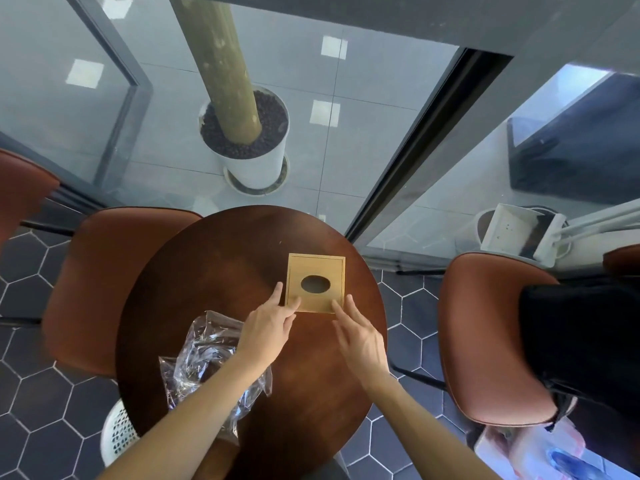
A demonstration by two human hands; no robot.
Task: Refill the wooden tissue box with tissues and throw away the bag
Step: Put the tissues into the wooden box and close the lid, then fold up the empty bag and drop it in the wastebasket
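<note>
**Both hands at the near edge of the tissue box**

Right now the wooden tissue box (315,283) sits flat on the round dark wooden table (214,271), toward its far right side, with the oval opening in its lid facing up. Nothing shows through that opening but darkness (whether tissues lie inside cannot be told).

The left hand (268,327) reaches in with fingers spread and loosely extended; its fingertips touch the box's near left corner, the thumb lying on the lid and a finger along the left side. It grips nothing. The right hand (360,337) is likewise open, fingers straight, their tips resting on the near right edge of the lid without closing round it.

Just behind the left wrist, the clear crumpled plastic bag (204,358) lies on the table's near left part, partly hidden under the left forearm. Below the table edge at left, a white perforated waste basket (116,434) stands on the hexagon-tiled floor. Brown chairs (110,282) flank the table.
</note>
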